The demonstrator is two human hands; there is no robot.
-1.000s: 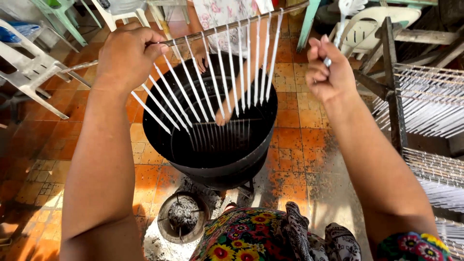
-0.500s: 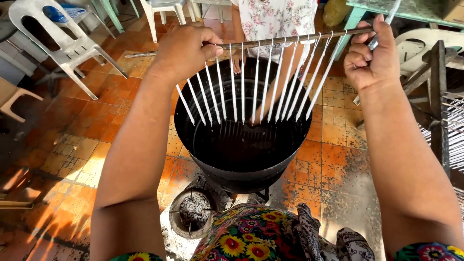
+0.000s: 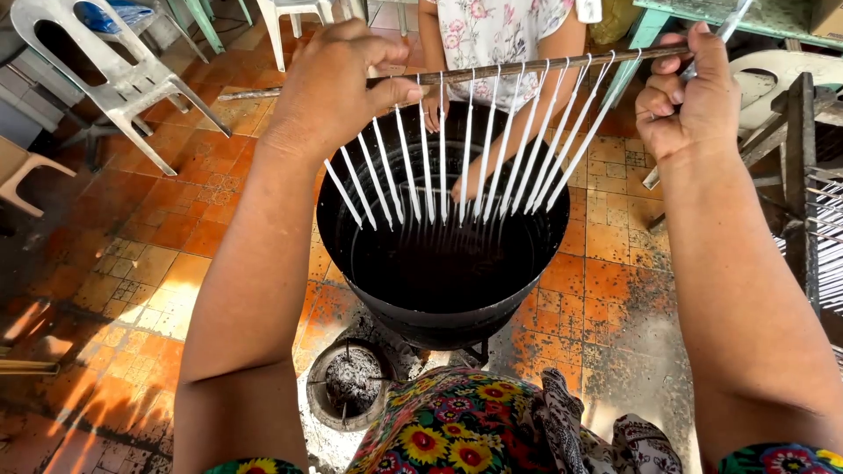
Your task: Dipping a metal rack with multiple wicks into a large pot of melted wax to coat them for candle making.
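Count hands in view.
4. Left hand and right hand grip the rod; behind the candles, another person's upper hand and lower hand, partly hidden.

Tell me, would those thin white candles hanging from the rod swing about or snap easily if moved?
Probably they swing: the candles hang loose from the rod and already splay at different angles. They look thin, so likely light and fragile. The rod seems stiff, staying straight between the left hand and right hand.
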